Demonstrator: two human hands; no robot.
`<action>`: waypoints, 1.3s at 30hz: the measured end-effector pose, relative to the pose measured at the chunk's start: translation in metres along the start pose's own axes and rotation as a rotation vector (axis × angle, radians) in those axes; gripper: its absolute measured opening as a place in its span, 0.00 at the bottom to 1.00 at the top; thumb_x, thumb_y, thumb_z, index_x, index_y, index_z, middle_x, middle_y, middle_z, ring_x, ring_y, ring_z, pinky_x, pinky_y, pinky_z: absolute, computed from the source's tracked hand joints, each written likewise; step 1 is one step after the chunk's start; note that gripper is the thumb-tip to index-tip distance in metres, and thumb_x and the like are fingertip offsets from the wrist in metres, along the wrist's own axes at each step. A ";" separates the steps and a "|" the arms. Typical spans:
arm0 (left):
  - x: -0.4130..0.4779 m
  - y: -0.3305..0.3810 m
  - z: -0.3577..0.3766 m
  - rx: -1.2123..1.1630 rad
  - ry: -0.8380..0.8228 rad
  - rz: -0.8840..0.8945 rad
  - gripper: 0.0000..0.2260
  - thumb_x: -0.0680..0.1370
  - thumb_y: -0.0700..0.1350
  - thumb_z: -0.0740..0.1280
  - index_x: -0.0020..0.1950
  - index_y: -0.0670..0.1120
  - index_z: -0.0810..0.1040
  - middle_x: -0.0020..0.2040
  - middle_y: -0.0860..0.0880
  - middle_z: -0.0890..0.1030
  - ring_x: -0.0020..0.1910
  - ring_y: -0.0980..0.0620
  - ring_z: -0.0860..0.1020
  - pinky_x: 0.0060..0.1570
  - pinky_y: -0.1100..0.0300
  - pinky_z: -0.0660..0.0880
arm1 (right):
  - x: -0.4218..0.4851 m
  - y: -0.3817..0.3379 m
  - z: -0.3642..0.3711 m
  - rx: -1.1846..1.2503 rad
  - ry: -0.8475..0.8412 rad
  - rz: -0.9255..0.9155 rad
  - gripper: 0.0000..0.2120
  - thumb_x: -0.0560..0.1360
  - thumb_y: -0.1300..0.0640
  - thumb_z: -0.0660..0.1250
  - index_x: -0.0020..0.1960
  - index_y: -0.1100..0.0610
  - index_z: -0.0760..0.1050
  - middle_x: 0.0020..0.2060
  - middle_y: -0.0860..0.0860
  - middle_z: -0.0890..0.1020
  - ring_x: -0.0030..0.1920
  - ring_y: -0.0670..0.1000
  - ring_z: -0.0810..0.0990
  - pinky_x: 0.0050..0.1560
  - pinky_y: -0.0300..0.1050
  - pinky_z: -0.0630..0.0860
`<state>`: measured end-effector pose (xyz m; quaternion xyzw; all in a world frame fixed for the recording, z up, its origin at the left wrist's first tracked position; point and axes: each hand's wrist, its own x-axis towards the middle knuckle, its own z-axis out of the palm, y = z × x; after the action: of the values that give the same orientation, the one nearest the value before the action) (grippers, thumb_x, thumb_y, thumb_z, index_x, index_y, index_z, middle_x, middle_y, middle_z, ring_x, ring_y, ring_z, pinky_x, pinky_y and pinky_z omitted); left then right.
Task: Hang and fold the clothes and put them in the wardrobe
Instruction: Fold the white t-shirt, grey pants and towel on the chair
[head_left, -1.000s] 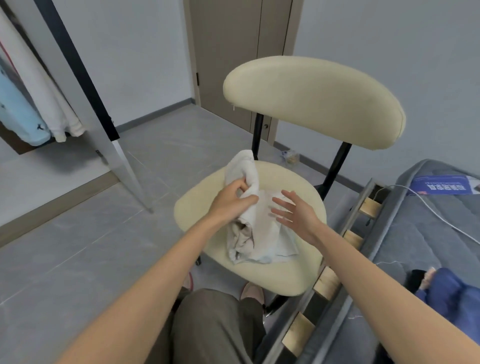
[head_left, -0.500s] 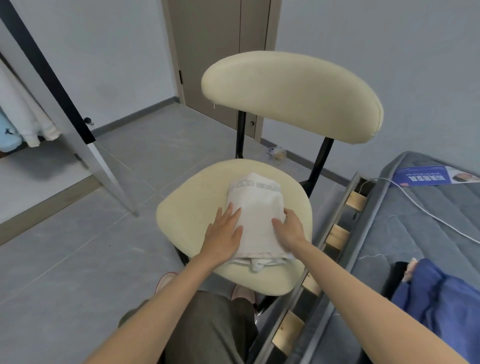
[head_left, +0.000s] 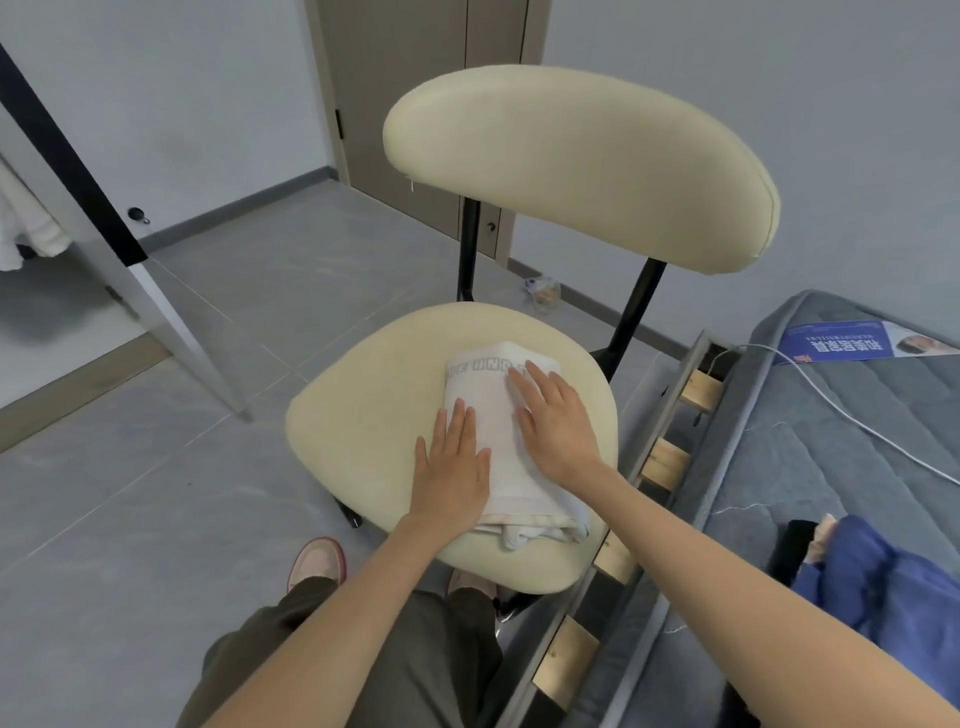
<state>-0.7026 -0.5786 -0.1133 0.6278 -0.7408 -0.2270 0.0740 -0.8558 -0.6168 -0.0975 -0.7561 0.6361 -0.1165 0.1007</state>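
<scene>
A folded white garment (head_left: 498, 431) with grey lettering lies on the cream seat of a chair (head_left: 363, 415). My left hand (head_left: 452, 467) lies flat on the garment's near left part, fingers straight and together. My right hand (head_left: 556, 421) presses flat on its right side, fingers spread toward the far edge. Loose fabric ends stick out at the garment's near edge.
The chair's cream backrest (head_left: 582, 166) rises behind the seat. A bed with a grey mattress (head_left: 831, 467) and exposed wooden slats stands at the right, with a blue garment (head_left: 883, 582), a white cable and a blue leaflet on it. White clothes (head_left: 26, 228) hang at the far left beside a slanted frame.
One second ago my left hand held the bunched garment up; it has since been laid folded on the seat. Both hands now lie flat on it, and the right has slid farther up.
</scene>
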 end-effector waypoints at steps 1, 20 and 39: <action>0.002 0.000 0.003 0.014 0.003 -0.003 0.25 0.83 0.51 0.44 0.77 0.45 0.37 0.77 0.50 0.36 0.76 0.51 0.36 0.74 0.49 0.41 | 0.008 -0.003 0.001 -0.011 -0.049 0.003 0.24 0.83 0.53 0.48 0.78 0.49 0.50 0.78 0.50 0.51 0.77 0.57 0.49 0.76 0.53 0.46; 0.002 -0.017 0.018 -0.329 0.046 -0.045 0.26 0.83 0.51 0.49 0.77 0.49 0.40 0.77 0.47 0.34 0.76 0.50 0.39 0.71 0.61 0.39 | 0.003 -0.008 0.040 0.152 -0.126 0.242 0.21 0.82 0.43 0.44 0.75 0.35 0.50 0.77 0.44 0.43 0.77 0.54 0.37 0.72 0.61 0.35; 0.049 -0.008 -0.008 -0.868 0.167 -0.389 0.16 0.76 0.54 0.66 0.60 0.49 0.76 0.52 0.53 0.80 0.50 0.50 0.79 0.47 0.57 0.75 | -0.034 0.006 0.033 0.441 0.114 0.589 0.41 0.73 0.36 0.63 0.76 0.53 0.49 0.66 0.55 0.70 0.60 0.56 0.74 0.56 0.50 0.71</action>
<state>-0.7016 -0.6287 -0.1183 0.6821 -0.4380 -0.4736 0.3444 -0.8568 -0.5843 -0.1323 -0.4932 0.7904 -0.2590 0.2548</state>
